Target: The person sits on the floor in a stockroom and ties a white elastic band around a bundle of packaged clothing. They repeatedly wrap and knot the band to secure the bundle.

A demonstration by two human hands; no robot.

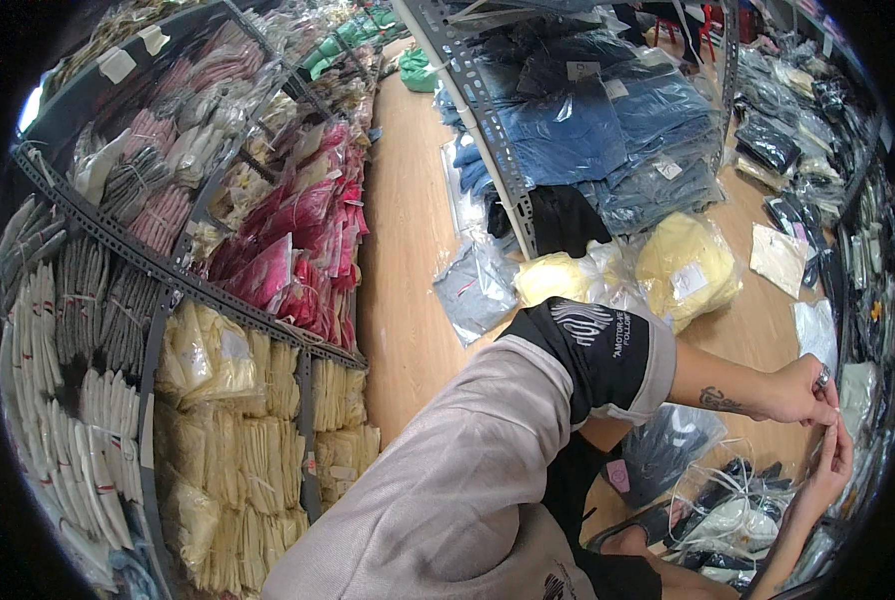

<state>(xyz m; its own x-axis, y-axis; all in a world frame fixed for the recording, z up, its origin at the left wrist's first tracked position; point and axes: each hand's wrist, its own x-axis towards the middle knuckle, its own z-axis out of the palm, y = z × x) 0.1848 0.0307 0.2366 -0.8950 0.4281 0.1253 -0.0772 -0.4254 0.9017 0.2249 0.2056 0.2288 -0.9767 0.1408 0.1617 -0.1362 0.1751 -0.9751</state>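
Note:
My left hand [806, 391], wearing a ring, reaches across to the right with its fingers pinched together. Just below it, my right hand [831, 468] comes up from the lower right, its fingertips meeting those of the left. Whatever lies between the fingertips is too small or hidden to make out. Right beside both hands is a stack of clear-bagged garments [856, 395] along the right edge. Under my left forearm lie a bagged dark blue garment [668, 450] with a pink tag and a heap of white cords [723, 485] over dark bundles.
Metal shelving [148, 250] on the left holds bundled grey, pink and cream garments. Bagged jeans [588, 130] fill a rack ahead, with yellow bagged bundles [688, 265] at its foot. A grey bagged garment [473, 290] lies on the wooden floor [408, 220]. My foot [633, 535] is at lower right.

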